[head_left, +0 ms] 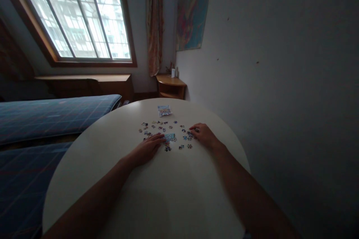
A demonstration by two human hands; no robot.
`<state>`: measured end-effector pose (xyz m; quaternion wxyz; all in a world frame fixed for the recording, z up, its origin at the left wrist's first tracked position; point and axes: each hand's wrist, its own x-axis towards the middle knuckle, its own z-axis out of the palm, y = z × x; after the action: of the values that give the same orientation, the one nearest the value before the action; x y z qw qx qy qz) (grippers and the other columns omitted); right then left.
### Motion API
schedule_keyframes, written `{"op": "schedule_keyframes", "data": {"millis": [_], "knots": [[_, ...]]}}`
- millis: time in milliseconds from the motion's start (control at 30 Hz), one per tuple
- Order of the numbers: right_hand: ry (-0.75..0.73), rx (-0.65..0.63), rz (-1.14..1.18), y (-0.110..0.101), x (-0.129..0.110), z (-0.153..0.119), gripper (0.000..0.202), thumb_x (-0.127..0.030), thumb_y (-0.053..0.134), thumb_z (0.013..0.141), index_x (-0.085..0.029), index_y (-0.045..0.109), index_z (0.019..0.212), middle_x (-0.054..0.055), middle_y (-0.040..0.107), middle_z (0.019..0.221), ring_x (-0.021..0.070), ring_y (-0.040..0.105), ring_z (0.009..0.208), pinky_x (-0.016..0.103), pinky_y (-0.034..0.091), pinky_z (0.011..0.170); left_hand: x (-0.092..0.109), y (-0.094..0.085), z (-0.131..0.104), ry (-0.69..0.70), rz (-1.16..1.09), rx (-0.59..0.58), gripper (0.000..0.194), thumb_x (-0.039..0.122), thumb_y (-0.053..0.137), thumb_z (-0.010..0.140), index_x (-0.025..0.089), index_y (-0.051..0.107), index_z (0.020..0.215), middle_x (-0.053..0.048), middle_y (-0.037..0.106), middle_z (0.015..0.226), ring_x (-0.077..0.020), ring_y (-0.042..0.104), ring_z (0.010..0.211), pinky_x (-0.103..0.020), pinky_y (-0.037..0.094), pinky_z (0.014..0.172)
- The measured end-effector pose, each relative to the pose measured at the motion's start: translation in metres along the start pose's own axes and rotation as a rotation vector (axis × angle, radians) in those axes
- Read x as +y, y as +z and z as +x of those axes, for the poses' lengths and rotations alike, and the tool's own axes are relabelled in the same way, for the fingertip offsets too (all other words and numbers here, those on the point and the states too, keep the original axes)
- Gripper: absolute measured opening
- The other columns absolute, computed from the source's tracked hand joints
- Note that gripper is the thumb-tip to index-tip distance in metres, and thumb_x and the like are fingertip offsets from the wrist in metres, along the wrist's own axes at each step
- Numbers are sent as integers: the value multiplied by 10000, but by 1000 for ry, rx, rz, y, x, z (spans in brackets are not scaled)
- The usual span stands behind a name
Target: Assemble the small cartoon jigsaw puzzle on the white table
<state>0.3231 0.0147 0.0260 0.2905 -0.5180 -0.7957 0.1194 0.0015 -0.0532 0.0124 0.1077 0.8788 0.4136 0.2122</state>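
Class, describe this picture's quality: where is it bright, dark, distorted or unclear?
Head view: window washed out by daylight, its frame leaning steeply, suggesting lens distortion; wall darkening toward the right edge; puzzle pieces small and soft, their printed details hard to read.

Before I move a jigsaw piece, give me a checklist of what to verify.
1. Left hand by the light-blue, partly joined jigsaw section: ok, at its left edge.
2. Right hand near the small, multicoloured loose jigsaw pieces: ok.
3. Right hand gripping a piece: cannot tell.
4. All pieces joined: not ok, many lie scattered.
5. Visible pieces all on the round white table: ok.
6. Flat, colourful printed packet uncovered: ok, beyond the pieces.
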Motion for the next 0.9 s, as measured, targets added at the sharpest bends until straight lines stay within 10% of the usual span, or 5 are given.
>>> {"op": "schedule_keyframes", "data": {"millis": [700,900], "knots": [[-38,-165,-186,15,-27,-7,583,-511,485,913,-175,526,1387,137,494,1435,274,411,1331,426,281,1120,-3,5,-3,-260,355,84,605,543,411,939,168,453,1413,-122,373,1534,-332,190,1464,-514,179,1185],[-18,-205,-223,24,-22,2,646,-605,343,947,-214,445,1452,126,406,1510,275,339,1395,430,220,1150,-19,13,7,-366,369,252,520,486,354,975,177,490,1371,-122,452,1479,-289,337,1407,-485,228,1168]]}}
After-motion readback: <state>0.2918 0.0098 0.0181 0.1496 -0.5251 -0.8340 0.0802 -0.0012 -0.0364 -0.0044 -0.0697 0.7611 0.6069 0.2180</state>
